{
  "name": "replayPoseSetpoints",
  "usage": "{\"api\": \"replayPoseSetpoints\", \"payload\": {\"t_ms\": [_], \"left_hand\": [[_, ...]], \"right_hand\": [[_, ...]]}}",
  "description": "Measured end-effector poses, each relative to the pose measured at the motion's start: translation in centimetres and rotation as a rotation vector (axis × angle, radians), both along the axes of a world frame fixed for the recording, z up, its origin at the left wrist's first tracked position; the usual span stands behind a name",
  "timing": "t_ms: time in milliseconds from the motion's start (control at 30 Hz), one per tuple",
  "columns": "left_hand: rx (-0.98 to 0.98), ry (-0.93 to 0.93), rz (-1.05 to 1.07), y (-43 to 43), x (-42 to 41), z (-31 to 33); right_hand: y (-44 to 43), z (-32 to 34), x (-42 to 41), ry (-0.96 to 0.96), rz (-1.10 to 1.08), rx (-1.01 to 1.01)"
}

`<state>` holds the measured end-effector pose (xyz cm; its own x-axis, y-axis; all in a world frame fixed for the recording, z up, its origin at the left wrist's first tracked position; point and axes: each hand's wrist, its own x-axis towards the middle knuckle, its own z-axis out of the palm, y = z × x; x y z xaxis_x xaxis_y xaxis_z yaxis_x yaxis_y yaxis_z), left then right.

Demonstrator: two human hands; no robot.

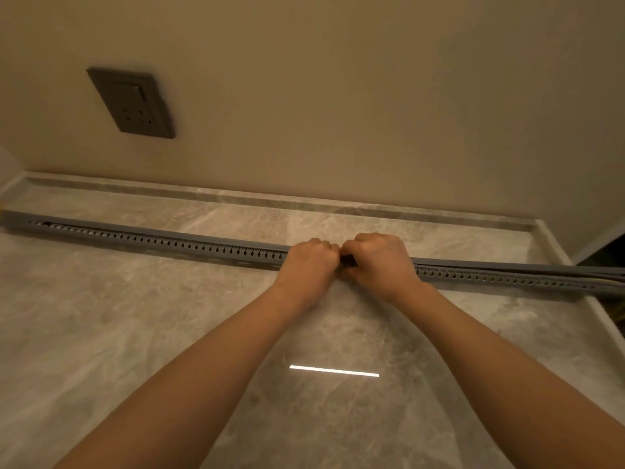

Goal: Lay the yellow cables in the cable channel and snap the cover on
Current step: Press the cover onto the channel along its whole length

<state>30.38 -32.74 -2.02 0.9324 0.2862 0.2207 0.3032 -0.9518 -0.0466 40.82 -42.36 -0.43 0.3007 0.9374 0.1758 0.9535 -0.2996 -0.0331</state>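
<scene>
Upper left, dark socket (132, 103) on the wall (338, 96). Below, grey cable channel (152, 240) stretched left to right across the marble worktop (135, 316). Mid-channel, left hand (309, 262), grip curled down over the cable channel; knuckle to knuckle beside it, right hand (380, 262), grip clamped likewise. Far right end, yellow cable (620, 281) peeking out.

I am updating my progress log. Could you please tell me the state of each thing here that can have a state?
Cable channel: lies flat on the stone surface.
Cover: seated on the left; a gap shows at the right.
Yellow cables: barely visible at the right end.
Left hand: fingers curled over the channel.
Right hand: likewise, beside the left.
Wall socket: nothing plugged in.
</scene>
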Motion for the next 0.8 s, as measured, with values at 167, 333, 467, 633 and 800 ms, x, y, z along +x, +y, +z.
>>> {"api": "replayPoseSetpoints", "payload": {"t_ms": [167, 333, 467, 633, 800], "left_hand": [[0.094, 0.066, -0.08, 0.1, 0.3, -0.5], [0.128, 0.085, -0.09, 0.2, 0.4, -0.4], [0.122, 0.105, -0.077, 0.4, 0.3, -0.5], [0.108, 0.106, -0.067, 0.6, 0.6, -1.0], [0.074, 0.088, -0.036, 0.4, 1.0, -1.0]], "right_hand": [[-0.5, -0.4, -0.3, 0.033, -0.037, 0.101], [-1.1, -1.0, -0.6, 0.135, -0.094, 0.168], [-2.4, -1.1, -0.4, 0.134, -0.086, 0.165], [-5.0, -0.5, 1.7, 0.02, -0.126, 0.106], [-4.8, 0.1, 2.8, -0.04, -0.103, -0.028]]}}
